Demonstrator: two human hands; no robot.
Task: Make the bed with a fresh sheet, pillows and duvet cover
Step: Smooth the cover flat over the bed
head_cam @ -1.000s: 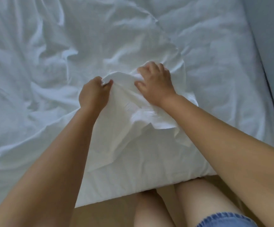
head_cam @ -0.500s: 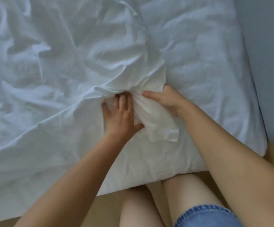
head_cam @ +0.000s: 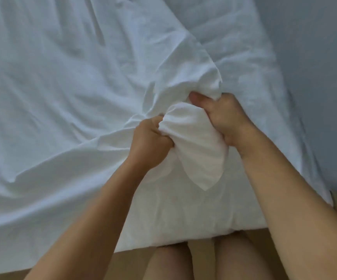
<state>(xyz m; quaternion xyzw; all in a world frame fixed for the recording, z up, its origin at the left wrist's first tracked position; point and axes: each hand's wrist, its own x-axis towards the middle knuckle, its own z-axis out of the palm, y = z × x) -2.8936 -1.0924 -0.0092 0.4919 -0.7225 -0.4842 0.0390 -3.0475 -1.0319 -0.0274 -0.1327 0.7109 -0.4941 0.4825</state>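
Note:
A loose white duvet cover [head_cam: 72,87] lies crumpled over most of the bed, its edge running diagonally from the top middle down to my hands. One bunched corner of it [head_cam: 195,150] stands up between my hands, its pointed tip hanging toward me. My left hand [head_cam: 149,144] grips the bunch from the left in a fist. My right hand [head_cam: 224,118] grips it from the right, thumb pressed into the cloth. Under it the bed's white fitted sheet [head_cam: 240,47] shows at the right.
A grey wall [head_cam: 315,77] runs along the bed's right side. The mattress's near edge [head_cam: 173,237] is right in front of my bare legs [head_cam: 240,259], with tan floor [head_cam: 2,276] below it.
Both hands have closed tighter on the cover's corner and gathered it into a thick bunch. The corner's tip now hangs down toward me, and the view has shifted left.

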